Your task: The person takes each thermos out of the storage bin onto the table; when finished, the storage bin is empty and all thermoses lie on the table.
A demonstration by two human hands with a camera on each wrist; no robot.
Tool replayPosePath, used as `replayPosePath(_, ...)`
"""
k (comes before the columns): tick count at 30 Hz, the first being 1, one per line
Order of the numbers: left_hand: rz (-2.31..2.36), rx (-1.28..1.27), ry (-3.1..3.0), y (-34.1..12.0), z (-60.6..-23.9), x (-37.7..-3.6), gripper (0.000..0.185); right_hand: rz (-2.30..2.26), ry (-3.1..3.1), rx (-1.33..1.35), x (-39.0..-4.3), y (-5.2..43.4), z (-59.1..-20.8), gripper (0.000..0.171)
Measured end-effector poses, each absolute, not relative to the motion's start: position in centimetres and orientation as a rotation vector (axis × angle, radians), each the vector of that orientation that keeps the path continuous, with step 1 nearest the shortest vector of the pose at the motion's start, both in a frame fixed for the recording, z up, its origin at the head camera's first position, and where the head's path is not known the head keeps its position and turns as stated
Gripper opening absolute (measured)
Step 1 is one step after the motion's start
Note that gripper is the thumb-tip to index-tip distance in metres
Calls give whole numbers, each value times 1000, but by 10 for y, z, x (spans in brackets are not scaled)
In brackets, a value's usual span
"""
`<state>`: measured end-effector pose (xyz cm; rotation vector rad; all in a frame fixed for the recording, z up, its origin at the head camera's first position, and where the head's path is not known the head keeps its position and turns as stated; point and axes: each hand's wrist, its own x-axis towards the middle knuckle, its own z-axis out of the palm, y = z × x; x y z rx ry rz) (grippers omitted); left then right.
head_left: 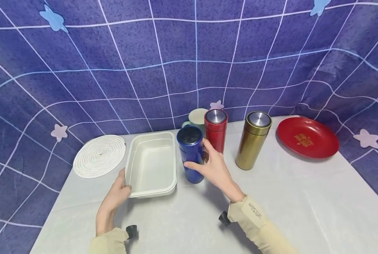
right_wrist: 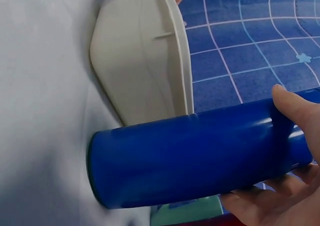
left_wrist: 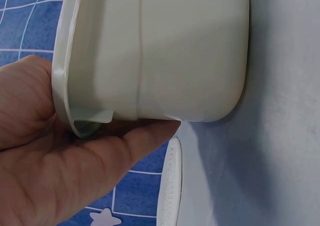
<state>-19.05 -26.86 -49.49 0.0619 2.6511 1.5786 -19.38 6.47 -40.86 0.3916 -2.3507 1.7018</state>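
A blue thermos bottle (head_left: 192, 151) with a dark lid stands near the middle of the table. My right hand (head_left: 215, 166) grips its upper part, thumb on the near side and fingers behind. Whether the base of the bottle touches the table I cannot tell. Just left of it is an off-white rectangular basin (head_left: 152, 194) with nothing inside. At the basin's left side, my left hand (head_left: 116, 192) holds the rim; in the left wrist view, the thumb and fingers reach around the rim and along the outer wall (left_wrist: 195, 56).
Close behind the blue bottle are a red thermos (head_left: 216, 132) and a pale green mug (head_left: 196, 115). A gold thermos (head_left: 251, 148) stands further right, then a red oval plate (head_left: 316, 139). Left of the basin lies a round white woven mat (head_left: 97, 160). A blue grid curtain (head_left: 176, 46) hangs behind.
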Motion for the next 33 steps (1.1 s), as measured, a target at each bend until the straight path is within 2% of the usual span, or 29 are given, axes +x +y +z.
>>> replayPosePath(3, 1599, 75, 2607, -262, -477, -183, 94, 1677, -2400, 401, -194, 66, -411, 74)
replayPosePath(10, 1554, 76, 2600, -254, -462, -175, 90, 1778, -2393, 474, -189, 75, -416, 76)
replayPosePath(14, 1567, 58, 2582, -250, -449, -170, 88, 1850, -2321, 540, -185, 83, -416, 69)
replayPosePath(18, 1537, 40, 2647, -257, -459, -174, 90, 1905, -2265, 616, -180, 94, -416, 61)
replayPosePath(23, 1551, 100, 2643, -261, -467, -178, 90, 1850, -2301, 583, -168, 113, -419, 55)
replayPosePath(33, 1400, -8, 2626, -247, -429, -170, 87, 1638, -2400, 446, -143, 162, -433, 42)
